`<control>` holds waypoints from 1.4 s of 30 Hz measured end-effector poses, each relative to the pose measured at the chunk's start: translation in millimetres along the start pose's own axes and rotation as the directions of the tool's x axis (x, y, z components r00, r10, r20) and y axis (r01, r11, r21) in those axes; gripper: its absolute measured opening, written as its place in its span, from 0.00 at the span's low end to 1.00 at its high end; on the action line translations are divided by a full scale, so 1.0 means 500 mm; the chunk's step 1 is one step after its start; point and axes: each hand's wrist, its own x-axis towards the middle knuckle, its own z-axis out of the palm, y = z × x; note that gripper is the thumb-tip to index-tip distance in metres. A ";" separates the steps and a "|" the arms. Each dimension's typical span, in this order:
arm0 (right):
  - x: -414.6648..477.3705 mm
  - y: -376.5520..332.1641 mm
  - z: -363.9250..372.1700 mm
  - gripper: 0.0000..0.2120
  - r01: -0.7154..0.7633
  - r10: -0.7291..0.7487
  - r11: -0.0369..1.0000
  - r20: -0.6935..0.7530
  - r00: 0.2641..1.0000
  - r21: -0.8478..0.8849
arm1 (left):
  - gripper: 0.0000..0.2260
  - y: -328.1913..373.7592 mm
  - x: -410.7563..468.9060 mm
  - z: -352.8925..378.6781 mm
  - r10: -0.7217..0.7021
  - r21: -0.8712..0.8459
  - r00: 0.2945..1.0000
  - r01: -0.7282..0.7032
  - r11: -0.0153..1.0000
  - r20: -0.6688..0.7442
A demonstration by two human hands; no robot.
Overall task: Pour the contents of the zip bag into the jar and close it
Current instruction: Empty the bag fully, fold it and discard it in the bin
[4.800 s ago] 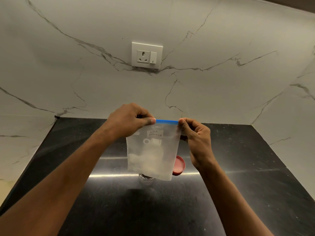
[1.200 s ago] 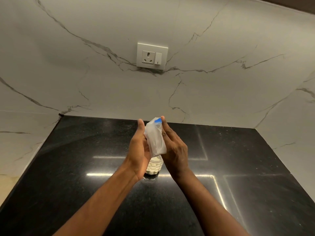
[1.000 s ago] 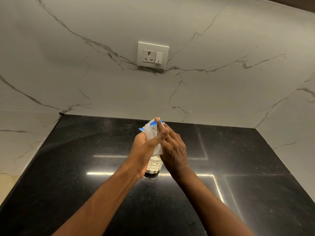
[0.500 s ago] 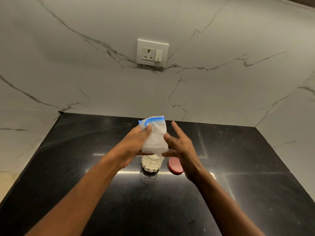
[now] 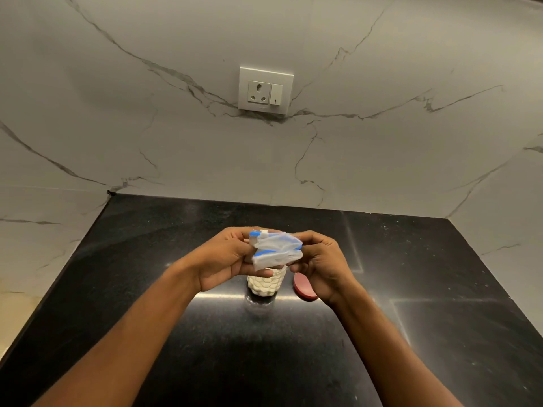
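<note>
A clear zip bag with a blue seal strip is crumpled and folded between both hands, held just above the jar. My left hand grips its left side and my right hand pinches its right side. Below them a textured glass jar stands on the black countertop, holding white powder; its mouth is hidden behind the bag. A red lid lies flat on the counter just right of the jar, partly behind my right hand.
A white marble wall rises behind the counter with a socket and switch plate on it. Another marble wall closes the right side. The counter's left edge runs diagonally toward me.
The bag hung flat and full 4.8 s ago; since then it was squeezed upright over the jar. In the last half second my right hand closed on it and both hands folded it down.
</note>
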 end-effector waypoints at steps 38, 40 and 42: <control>-0.028 0.088 0.080 0.08 0.047 0.043 0.930 0.237 0.971 -0.364 | 0.24 -0.107 -0.120 -0.029 0.204 0.049 0.681 -0.239 0.970 -0.703; -0.045 0.100 0.124 0.05 -0.020 0.086 0.965 0.246 0.965 -0.260 | 0.25 -0.115 -0.158 -0.054 0.222 0.043 0.649 -0.279 0.959 -0.728; -0.068 0.119 0.175 0.05 -0.093 0.125 0.985 0.233 0.964 -0.146 | 0.25 -0.126 -0.200 -0.084 0.271 0.086 0.621 -0.312 0.946 -0.736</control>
